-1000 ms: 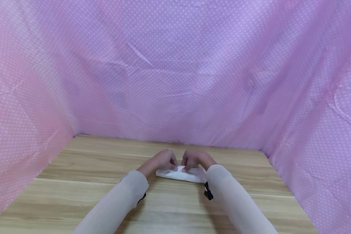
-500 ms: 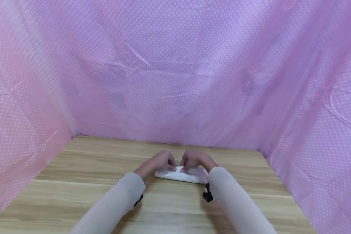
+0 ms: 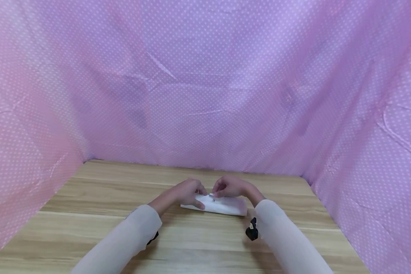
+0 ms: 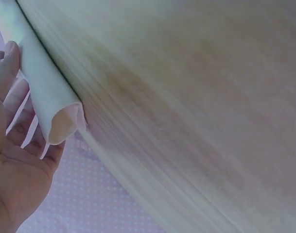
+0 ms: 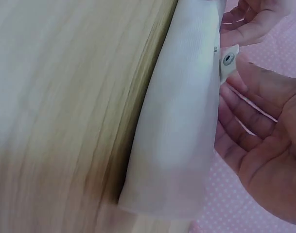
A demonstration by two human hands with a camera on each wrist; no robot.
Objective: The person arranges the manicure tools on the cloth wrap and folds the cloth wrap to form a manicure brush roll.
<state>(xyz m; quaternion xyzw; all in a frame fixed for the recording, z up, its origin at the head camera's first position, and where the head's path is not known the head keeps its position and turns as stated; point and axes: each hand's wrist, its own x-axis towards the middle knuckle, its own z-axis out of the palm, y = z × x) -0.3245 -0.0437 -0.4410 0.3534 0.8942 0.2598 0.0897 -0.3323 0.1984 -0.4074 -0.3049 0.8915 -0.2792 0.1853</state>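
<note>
A white rolled-up pouch (image 3: 227, 206) lies crosswise on the wooden table, its rolled end (image 4: 62, 124) hollow in the left wrist view. My left hand (image 3: 188, 192) holds its left part, the thumb on the near face and the fingers along the far side. At the middle of the far edge my right hand (image 3: 231, 187) pinches a small strap tab. That tab (image 5: 229, 62) carries a metal snap and stands lifted away from the small metal stud (image 5: 215, 49) on the pouch. The right-hand fingers lie behind the pouch.
Light wood-grain tabletop (image 3: 198, 243) stretches around the pouch on all sides. Pink and purple polka-dot cloth (image 3: 205, 95) hangs behind the table and along both sides. A black wrist strap piece (image 3: 251, 230) shows below the right sleeve.
The strap tab, earlier pressed flat under both hands, is now lifted, baring the stud. My left thumb has slid toward me and left on the pouch; the right forearm has shifted right.
</note>
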